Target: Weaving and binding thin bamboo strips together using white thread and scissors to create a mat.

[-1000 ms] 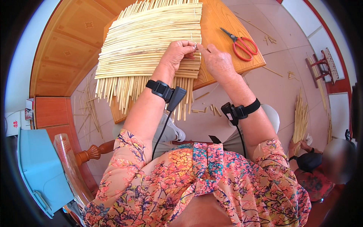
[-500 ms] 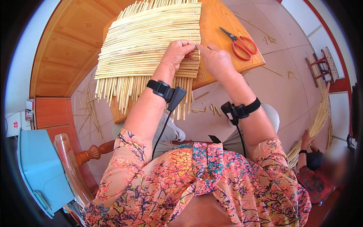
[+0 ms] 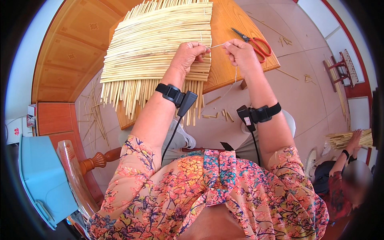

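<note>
A mat of pale straw-coloured stalks lies on the wooden table, its upper layer running crosswise over stalks that stick out toward me. At its right edge my left hand is pinched by the thread, fingertips against the stalk ends; exactly what it grips there is hidden. My right hand, off to the right over the bare wood, pinches a thin white thread. The thread is stretched taut between both hands, and its loose tail hangs below my right hand past the table edge. Red-handled scissors lie open just beyond my right hand.
The wooden table has its corner at the right. Cut stalk pieces and long stalks litter the tiled floor. A light-blue bin stands at left. At lower right another person handles a stalk bundle.
My right hand has drawn away to the right from the mat's edge, pulling the thread taut. My left hand stays put. The other person's bundle has swung from upright to nearly level.
</note>
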Motion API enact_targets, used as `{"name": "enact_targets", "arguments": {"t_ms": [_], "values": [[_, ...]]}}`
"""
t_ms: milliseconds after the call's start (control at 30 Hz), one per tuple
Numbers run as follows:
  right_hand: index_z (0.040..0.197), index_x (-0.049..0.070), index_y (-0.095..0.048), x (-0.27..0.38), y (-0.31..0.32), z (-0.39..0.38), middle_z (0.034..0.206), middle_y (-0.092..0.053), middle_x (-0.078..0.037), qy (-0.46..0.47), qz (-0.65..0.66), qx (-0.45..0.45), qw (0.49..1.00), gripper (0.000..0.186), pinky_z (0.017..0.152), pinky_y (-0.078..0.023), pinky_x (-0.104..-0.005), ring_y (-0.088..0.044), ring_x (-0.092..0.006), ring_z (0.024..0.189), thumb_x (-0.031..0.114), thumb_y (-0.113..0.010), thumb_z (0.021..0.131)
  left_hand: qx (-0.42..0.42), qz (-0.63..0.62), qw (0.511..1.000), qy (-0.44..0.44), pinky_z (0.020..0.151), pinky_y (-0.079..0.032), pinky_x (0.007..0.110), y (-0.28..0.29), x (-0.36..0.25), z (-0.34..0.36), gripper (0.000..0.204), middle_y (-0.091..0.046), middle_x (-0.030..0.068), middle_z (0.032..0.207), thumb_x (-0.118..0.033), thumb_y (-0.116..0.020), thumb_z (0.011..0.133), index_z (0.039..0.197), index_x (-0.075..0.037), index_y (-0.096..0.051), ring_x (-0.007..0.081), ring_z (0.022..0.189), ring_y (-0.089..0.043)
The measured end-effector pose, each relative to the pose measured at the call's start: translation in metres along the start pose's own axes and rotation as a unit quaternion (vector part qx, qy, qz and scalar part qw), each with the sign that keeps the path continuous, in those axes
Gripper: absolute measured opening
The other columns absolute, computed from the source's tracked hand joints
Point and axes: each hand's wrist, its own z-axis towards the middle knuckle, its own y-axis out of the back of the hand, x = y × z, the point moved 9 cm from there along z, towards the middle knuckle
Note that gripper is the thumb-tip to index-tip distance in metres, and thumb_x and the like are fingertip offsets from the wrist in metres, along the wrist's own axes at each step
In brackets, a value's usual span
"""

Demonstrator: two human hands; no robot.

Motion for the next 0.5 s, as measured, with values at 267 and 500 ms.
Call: {"name": "enact_targets", "arguments": {"t_ms": [267,500], "values": [[0.076,0.001,-0.057,-0.010,-0.012,-0.009,0.060,-0.047,0.003,-0.057,0.245,0.061,0.966,0.013,0.039,-0.023,-0.0154,-0.035,-0.0019,0.046,0.012,-0.054,0.083,-0.033,0.062,0.998,0.000,0.050,-0.037,0.018,0.001,-0.004,-0.003,0.013,-0.057,0.0010,0.067,-0.017,-0.058,0.075,0.069,-0.006,-0.060,0.0041,0.057,-0.046],[0.089,0.000,-0.058,0.004,-0.019,-0.025,0.059,-0.042,0.005,-0.045,0.175,0.127,0.975,0.015,0.040,-0.022,-0.0162,-0.032,-0.0020,0.045,0.013,-0.054,0.084,0.004,-0.006,1.000,-0.015,0.053,-0.042,0.019,0.005,0.003,0.005,0.011,-0.056,0.0005,0.068,-0.013,-0.055,0.077,0.072,-0.005,-0.059,0.0050,0.056,-0.048]]}}
